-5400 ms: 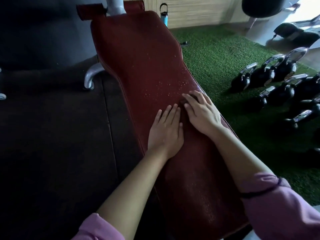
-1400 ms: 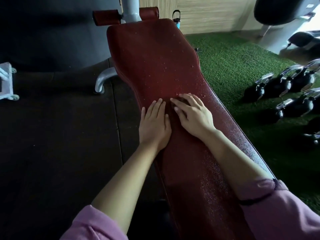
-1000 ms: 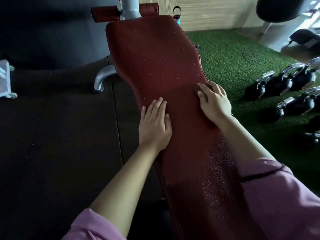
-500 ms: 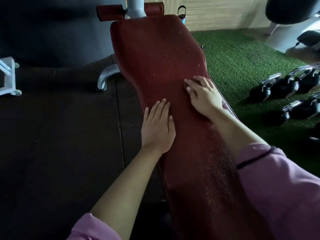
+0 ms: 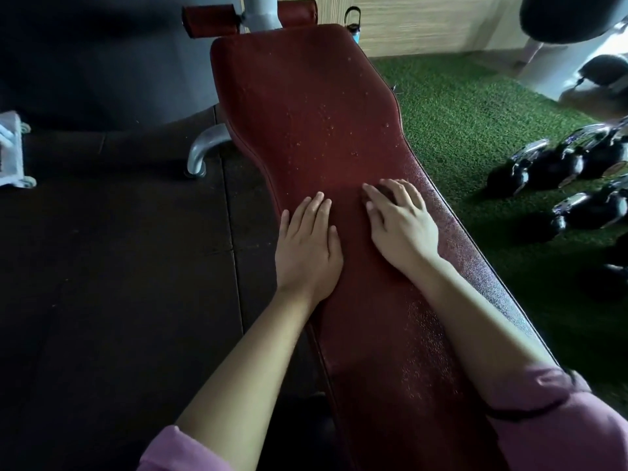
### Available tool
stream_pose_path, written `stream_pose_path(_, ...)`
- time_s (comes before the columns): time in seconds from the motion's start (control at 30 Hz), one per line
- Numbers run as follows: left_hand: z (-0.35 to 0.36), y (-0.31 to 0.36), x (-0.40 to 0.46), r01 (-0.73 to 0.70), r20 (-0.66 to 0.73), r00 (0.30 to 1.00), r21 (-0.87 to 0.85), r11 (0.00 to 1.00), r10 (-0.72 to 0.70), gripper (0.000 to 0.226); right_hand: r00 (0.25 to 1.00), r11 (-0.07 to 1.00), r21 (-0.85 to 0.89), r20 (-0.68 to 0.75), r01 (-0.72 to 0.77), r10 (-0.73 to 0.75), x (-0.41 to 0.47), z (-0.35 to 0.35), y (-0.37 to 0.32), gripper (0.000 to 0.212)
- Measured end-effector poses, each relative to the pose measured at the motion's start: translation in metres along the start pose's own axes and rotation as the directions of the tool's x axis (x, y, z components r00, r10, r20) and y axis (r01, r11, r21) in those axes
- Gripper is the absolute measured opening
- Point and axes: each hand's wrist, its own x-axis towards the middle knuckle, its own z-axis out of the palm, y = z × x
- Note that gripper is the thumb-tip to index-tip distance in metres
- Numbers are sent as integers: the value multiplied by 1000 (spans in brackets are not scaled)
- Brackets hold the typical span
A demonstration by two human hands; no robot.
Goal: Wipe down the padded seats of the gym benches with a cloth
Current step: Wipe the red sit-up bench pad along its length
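Observation:
A long dark-red padded bench seat [image 5: 306, 96] runs from me toward the far wall, with droplets speckling its far half and its right edge. My left hand [image 5: 307, 246] lies flat on the pad near its left edge, fingers straight. My right hand [image 5: 401, 226] presses down on a small dark cloth [image 5: 385, 192] in the middle of the pad. Only a sliver of the cloth shows between and ahead of the fingers; the rest is hidden under the palm.
Several black kettlebells [image 5: 550, 164] sit on green turf [image 5: 458, 107] to the right. Dark rubber flooring [image 5: 119, 266] lies on the left, with the bench's grey metal leg [image 5: 204, 151] and a white frame [image 5: 12, 147]. A blue bottle [image 5: 355, 25] stands by the far wall.
My right hand has slid the cloth from the pad's right edge back toward the middle and nearer to me. My left hand has stayed flat in place.

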Motion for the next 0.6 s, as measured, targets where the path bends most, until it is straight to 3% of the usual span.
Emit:
stream_pose_path(0.13,0,0,1,-4,3,1000,16,1000,4,56,999,1000,12,45,8,-9,46,8,0,39)
stream_pose_path(0.27,-1,0,0,0,34,999,20,1000,-1,53,995,996,44,58,-82,80,64,4,20,38)
stream_pose_path(0.5,3,-2,-1,-25,-24,999,-11,1000,25,51,942,943,27,70,-331,328,26,-16,42,41)
stream_pose_path(0.6,4,-3,0,-30,-38,999,-8,1000,30,54,954,955,-14,51,-297,297,-1,-21,39,42)
